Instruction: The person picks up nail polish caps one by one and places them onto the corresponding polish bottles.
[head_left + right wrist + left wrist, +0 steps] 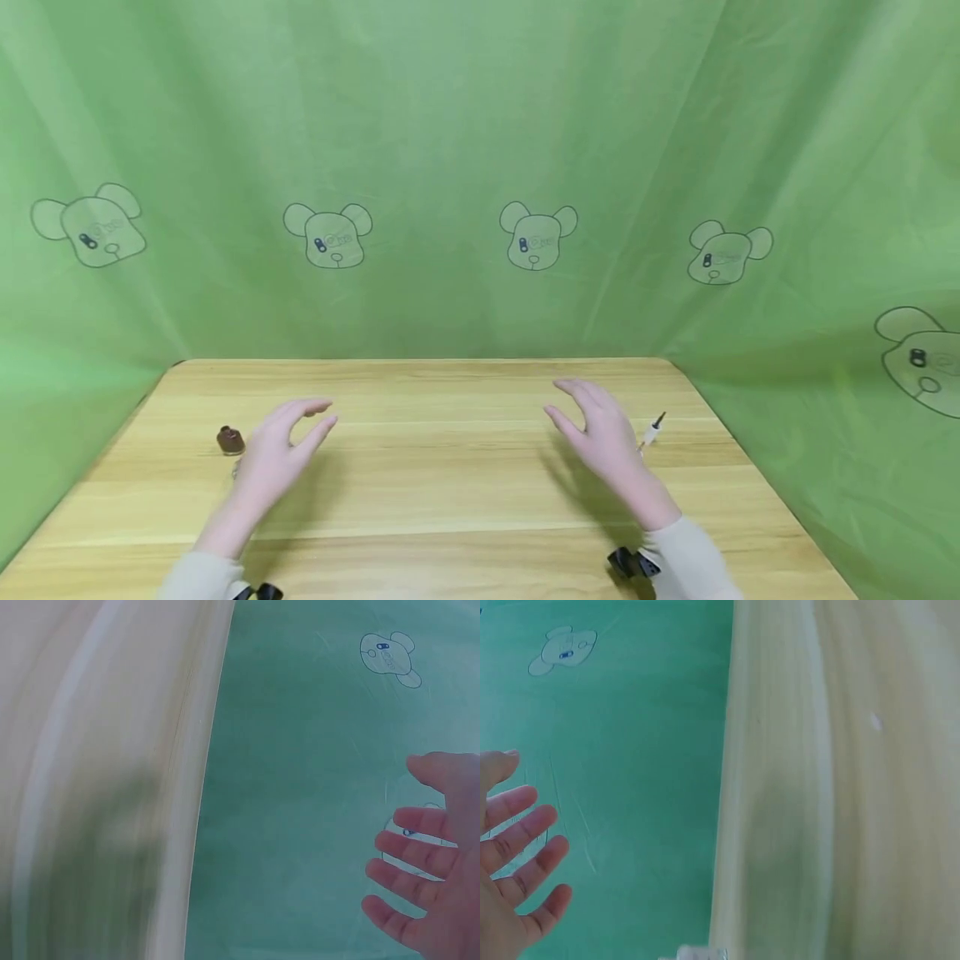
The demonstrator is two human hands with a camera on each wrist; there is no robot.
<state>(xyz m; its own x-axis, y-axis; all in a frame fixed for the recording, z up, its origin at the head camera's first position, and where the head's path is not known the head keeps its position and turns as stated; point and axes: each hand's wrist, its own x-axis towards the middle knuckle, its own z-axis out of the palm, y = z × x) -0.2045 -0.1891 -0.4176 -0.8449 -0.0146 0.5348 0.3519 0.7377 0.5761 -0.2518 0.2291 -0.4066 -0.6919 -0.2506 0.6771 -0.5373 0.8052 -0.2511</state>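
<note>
My left hand (273, 454) is raised over the left part of the table, thumb and fingers apart, holding nothing. Just left of it stands a small dark brown bottle (230, 440) that looks like a nail polish bottle. A shiny bit of something else (236, 468) peeks out at that hand's edge, mostly hidden. On the right, my right hand (603, 433) hovers with its fingers spread and no object in it. Close beyond its outer side lies a thin brush with a white handle (651, 433) and dark tip. Both wrist views show loosely bent, separated fingers.
The light wooden table (442, 500) has rounded far corners. A green curtain (450, 125) with printed bear heads hangs around its back and sides. Dark wrist devices (632, 564) sit at both sleeves.
</note>
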